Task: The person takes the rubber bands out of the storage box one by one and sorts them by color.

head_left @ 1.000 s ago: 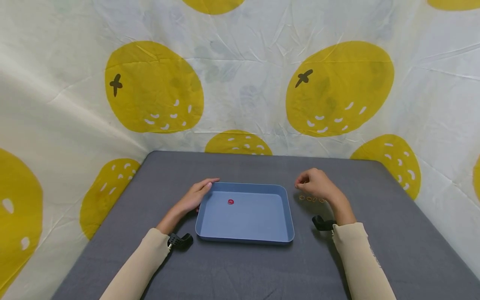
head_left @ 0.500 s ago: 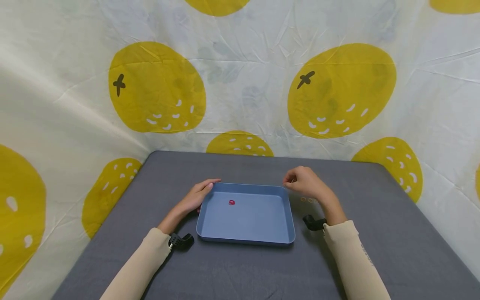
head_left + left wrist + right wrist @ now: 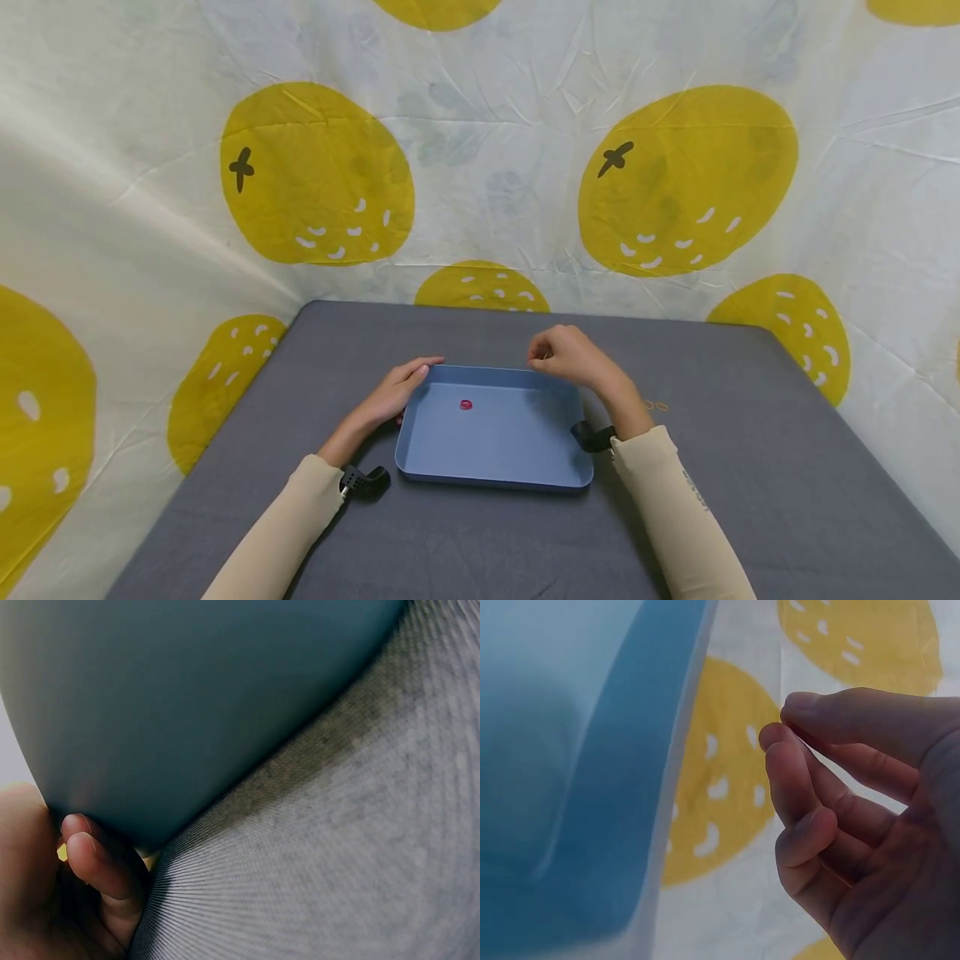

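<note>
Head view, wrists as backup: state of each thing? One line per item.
tray: upright, flat on the grey cloth
red loop: lying inside the tray
orange loops: two visible, lying on the cloth, one partly behind the right forearm
left hand: gripping the tray's far left corner
right hand: raised near the far rim, fingertips together; whether they hold anything is unclear
backdrop: hanging, creased

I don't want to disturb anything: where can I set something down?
Bare table lies nearer than the blue tray, between the sleeves, and right of the right sleeve. Crowded: the tray's far-left corner, gripped by the left hand; its far edge, near the right hand; around the orange rings.
</note>
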Demonstrator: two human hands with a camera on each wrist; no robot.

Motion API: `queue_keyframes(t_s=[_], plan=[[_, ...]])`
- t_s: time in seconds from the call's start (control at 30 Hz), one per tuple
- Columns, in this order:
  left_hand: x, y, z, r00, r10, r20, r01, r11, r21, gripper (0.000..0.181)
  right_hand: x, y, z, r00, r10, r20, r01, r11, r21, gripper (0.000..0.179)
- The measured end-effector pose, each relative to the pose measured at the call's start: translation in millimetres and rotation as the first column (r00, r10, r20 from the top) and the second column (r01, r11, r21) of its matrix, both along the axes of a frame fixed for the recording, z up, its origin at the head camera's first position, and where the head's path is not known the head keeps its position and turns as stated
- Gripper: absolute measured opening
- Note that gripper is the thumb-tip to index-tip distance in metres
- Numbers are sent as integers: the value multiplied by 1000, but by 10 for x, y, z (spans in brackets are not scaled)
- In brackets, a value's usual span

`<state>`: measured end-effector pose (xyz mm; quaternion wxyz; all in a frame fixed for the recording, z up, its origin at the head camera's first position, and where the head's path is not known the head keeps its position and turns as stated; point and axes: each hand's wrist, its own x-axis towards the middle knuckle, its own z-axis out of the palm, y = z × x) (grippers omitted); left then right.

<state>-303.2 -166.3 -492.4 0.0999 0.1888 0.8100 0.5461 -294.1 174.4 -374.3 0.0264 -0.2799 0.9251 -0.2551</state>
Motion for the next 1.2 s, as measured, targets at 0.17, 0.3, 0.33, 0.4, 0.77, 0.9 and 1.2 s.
queue_keyframes(t_s=[0.17,0.3,0.33,0.4,0.77,0.9,1.2], plan=[[0,3,0,1000,4,-2,-4,1000,-4,45,-34,-213,-67,999,46,6,-46,999,1,8],[-2,1,2,1000,-3,-4,3,1000,-4,46,-77,-366,-130,997,75,15,-75,997,15,9],[-1,1,5,1000,-2,-4,2,1000,-5,46,-92,-402,-150,996,83,18,-84,996,19,9],[-3,1,7,1000,0,-4,0,1000,-7,46,-110,-471,-184,995,96,24,-96,995,27,9],[-3,8,19,999,26,20,-26,999,-21,45,-140,-786,-336,989,113,95,-117,993,34,9],[-7,4,15,999,29,15,-28,999,-21,44,-157,-861,-408,987,106,122,-110,994,23,10],[-15,-5,6,1000,4,21,-3,1000,-7,45,-168,-928,-561,985,110,134,-111,994,6,6]])
